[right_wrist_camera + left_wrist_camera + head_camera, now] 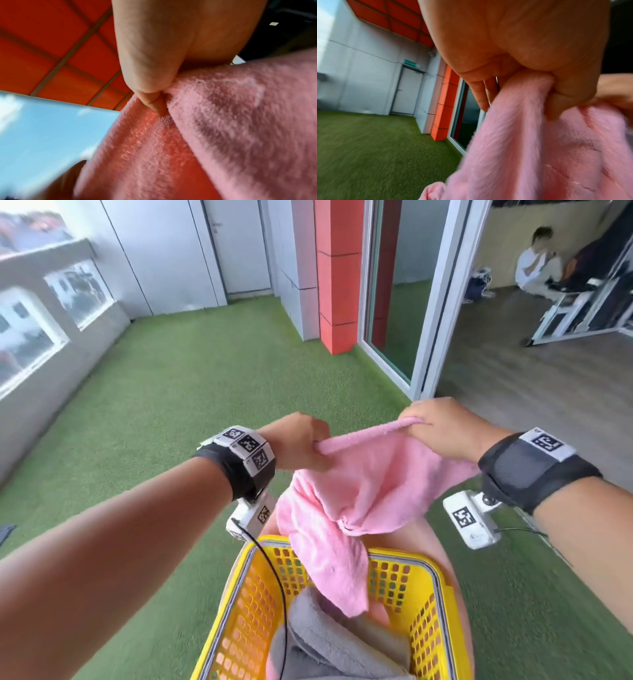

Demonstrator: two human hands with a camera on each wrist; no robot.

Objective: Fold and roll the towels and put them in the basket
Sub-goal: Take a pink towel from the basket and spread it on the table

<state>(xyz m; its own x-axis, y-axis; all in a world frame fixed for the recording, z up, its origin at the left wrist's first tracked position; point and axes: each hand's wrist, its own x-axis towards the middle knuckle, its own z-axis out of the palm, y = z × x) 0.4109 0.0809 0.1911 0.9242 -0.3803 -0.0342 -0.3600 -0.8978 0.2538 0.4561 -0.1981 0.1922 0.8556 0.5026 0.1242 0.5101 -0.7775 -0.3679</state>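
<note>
Near edge of yellow basket (430, 604) cut off at 6 o'clock; contents partly hidden. One pink towel (363, 491) held up over basket, lower end drooping inside. One grey towel (329, 642) in basket. Left hand (298, 443) and right hand (445, 429): fingers clamped on pink towel's top edge.

The near end of the yellow basket (428, 604) is cut off by the bottom edge of the head view. Inside it, a grey towel (329, 635) is partly covered by the hanging pink towel (363, 491). The fingertips of the left hand (296, 441) and right hand (445, 429) are buried in pink cloth. Both wrist views are motion-blurred, and a seated person (537, 261) indoors is too small to make out.
</note>
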